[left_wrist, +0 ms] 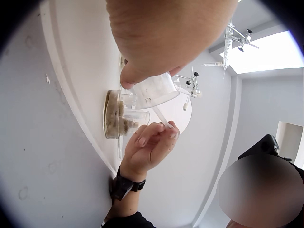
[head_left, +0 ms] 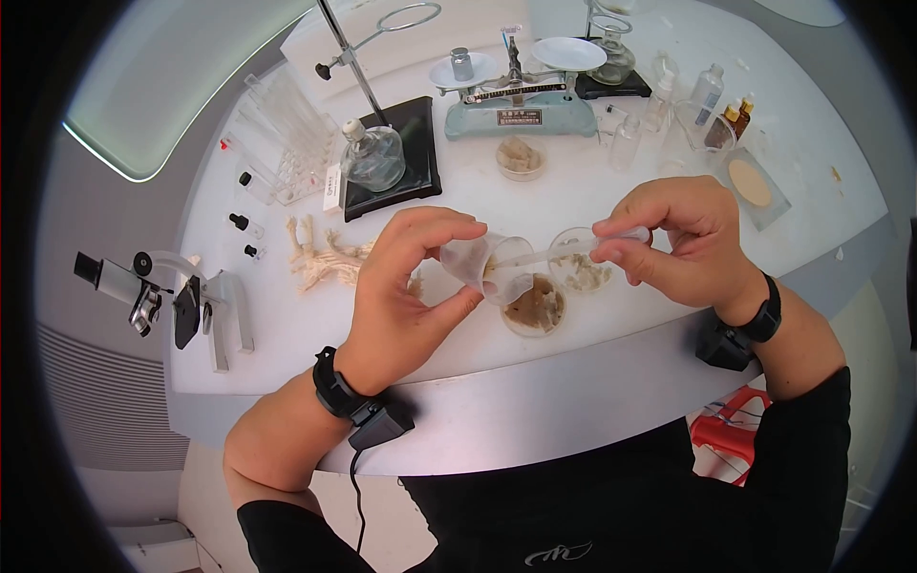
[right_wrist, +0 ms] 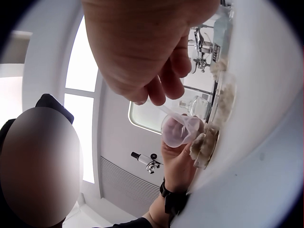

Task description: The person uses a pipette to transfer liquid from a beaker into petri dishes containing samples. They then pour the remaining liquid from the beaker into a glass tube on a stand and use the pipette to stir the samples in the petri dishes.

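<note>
Left hand (left_wrist: 164,40) around cup (left_wrist: 156,90), amber bottles (head_left: 743,116) in head view only

head: above near edge of counter (head_left: 535,411), faces forward and down, widest, farthest back
left wrist: low, close to left hand (head_left: 396,296), turned sideways, faces right along near edge
right wrist: low, close to right hand (head_left: 693,239), turned sideways, faces left
wrist overlap: clear cup (head_left: 463,265), both hands

Glowing panels (right_wrist: 81,66) light the table (head_left: 287,351) brightly, with fisheye bending and black corners in every view.
</note>
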A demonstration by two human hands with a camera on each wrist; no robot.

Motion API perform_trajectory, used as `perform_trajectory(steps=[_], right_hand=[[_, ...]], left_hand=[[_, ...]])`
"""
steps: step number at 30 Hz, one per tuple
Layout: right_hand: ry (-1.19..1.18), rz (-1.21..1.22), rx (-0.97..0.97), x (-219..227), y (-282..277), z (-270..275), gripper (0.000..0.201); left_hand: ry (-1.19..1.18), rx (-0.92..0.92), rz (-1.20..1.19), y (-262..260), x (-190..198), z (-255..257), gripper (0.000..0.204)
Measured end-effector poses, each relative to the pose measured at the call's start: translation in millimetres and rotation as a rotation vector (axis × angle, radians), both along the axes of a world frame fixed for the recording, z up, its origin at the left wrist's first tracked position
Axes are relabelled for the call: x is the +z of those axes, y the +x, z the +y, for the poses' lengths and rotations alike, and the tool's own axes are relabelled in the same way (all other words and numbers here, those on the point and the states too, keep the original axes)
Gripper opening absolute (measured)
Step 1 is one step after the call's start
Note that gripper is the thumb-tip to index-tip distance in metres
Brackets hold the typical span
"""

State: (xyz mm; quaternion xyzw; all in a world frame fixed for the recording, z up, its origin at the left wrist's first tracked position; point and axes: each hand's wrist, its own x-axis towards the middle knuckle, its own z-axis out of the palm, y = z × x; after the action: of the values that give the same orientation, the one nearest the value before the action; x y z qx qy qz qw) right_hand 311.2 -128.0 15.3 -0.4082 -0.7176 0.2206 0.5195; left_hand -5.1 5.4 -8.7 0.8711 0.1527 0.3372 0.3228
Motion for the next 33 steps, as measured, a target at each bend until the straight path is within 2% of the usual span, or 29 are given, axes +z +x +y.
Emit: perform_trajectory(steps=[10, 16, 26, 33], right_hand=[[-0.032, 0.03, 0.066, 6.1, -6.9, -3.8, 0.008], [0.063, -0.121, 0.0, 8.0, -2.4, -1.0, 0.013], [0.108, -0.121, -0.002, 2.9, -1.5, 2.7, 0.02], [0.049, -0.077, -0.017, 3.4, -3.6, -0.3, 0.023]], left_hand=[[0.016, -0.003, -0.005, -0.5, -0.4, -0.3, 0.062], [0.018, 0.004, -0.003, 0.3, 0.0, -1.4, 0.062], [0.008, -0.005, -0.004, -0.5, -1.4, -0.3, 0.064], [-0.004, -0.007, -0.011, -0.7, -1.3, -0.7, 0.065]])
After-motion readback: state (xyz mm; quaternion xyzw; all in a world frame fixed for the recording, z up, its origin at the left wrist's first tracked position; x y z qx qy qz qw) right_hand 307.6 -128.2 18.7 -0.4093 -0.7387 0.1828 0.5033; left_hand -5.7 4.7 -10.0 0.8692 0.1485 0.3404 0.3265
